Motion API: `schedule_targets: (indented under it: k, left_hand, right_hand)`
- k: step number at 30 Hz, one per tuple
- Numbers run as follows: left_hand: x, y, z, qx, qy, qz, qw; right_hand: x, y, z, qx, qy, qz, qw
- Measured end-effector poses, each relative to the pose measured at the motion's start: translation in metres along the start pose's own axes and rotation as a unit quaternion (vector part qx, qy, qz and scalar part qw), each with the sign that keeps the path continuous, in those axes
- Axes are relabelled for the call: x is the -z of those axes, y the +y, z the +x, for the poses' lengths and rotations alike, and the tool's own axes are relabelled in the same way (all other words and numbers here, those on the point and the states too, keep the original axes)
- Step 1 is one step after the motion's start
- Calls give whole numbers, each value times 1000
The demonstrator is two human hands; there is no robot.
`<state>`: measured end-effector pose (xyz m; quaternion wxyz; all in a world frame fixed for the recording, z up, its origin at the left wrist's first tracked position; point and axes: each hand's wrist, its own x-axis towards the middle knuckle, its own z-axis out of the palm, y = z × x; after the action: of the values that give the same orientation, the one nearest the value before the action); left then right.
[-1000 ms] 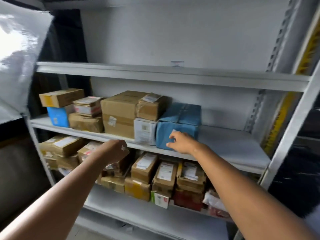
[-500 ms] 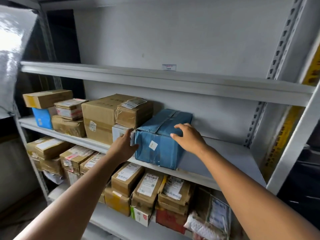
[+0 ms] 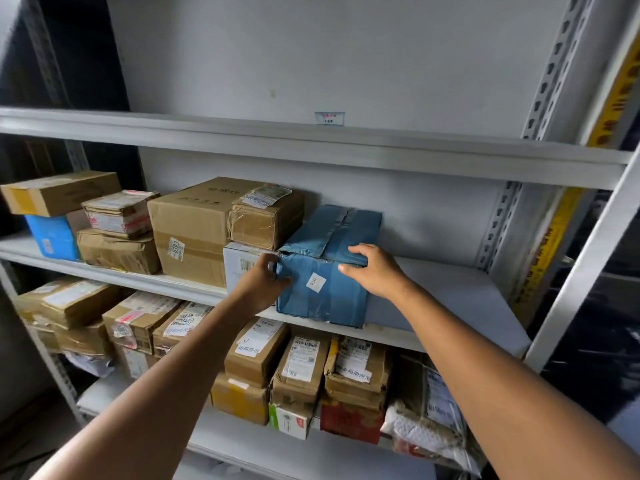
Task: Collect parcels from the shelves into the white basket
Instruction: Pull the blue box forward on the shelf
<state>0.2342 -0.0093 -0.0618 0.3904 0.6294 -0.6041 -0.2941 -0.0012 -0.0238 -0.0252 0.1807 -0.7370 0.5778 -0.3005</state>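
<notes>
1. Blue plastic film, glossy and banded with tape, is covering the blue parcel (image 3: 323,271), which is sitting at the front edge of the middle shelf (image 3: 450,296), at the right end of a row of boxes.
2. The film is wrinkling at the corners while the edges beneath are keeping square, so it is probably behaving as a stiff carton in a slick skin. Its weight is not showing; its bulk is suggesting a two-handed lift.
3. The left hand (image 3: 261,284) is closing its grip on the front left corner, fingers tucking round the side and thumb lying on the front face. The right hand (image 3: 374,271) is closing its grip on the top right edge, fingers curling over the top.
4. Palms pressing on opposite sides, or fingers going under the base, are looking safer than pinching loose film, which could be slipping or tearing.
5. A white box (image 3: 242,265) is touching the parcel's left side, and a brown taped box (image 3: 266,220) is resting on it; drawing straight forward is likely avoiding both.
6. The white basket is not showing.
</notes>
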Motion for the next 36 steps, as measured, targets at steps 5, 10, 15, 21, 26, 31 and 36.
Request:
schedule_targets:
  k: [5, 10, 15, 21, 26, 31, 36]
  left_hand:
    - [4, -10, -6, -22, -28, -95, 995]
    - [-6, -13, -26, -27, -50, -177, 983]
    - [-10, -1, -43, -14, -43, -201, 979]
    - [-17, -1, -53, -57, -70, -138, 986]
    - [-22, -12, -46, -90, -56, -68, 992]
    - [-29, -31, -37, -89, -66, -81, 990]
    - [-33, -31, -32, -84, -91, -131, 984]
  right_hand:
    - [-6, -6, -17, -33, 50, 10, 998]
    - [-10, -6, -36, -52, 116, 5, 992]
    - [-4, 0, -55, -49, 127, 16, 991]
    - [5, 8, -69, -62, 113, 48, 990]
    - [11, 25, -75, -106, 64, 162, 979]
    - [-2, 45, -74, -128, 4, 171, 977]
    - [-24, 52, -76, -87, 28, 236, 967]
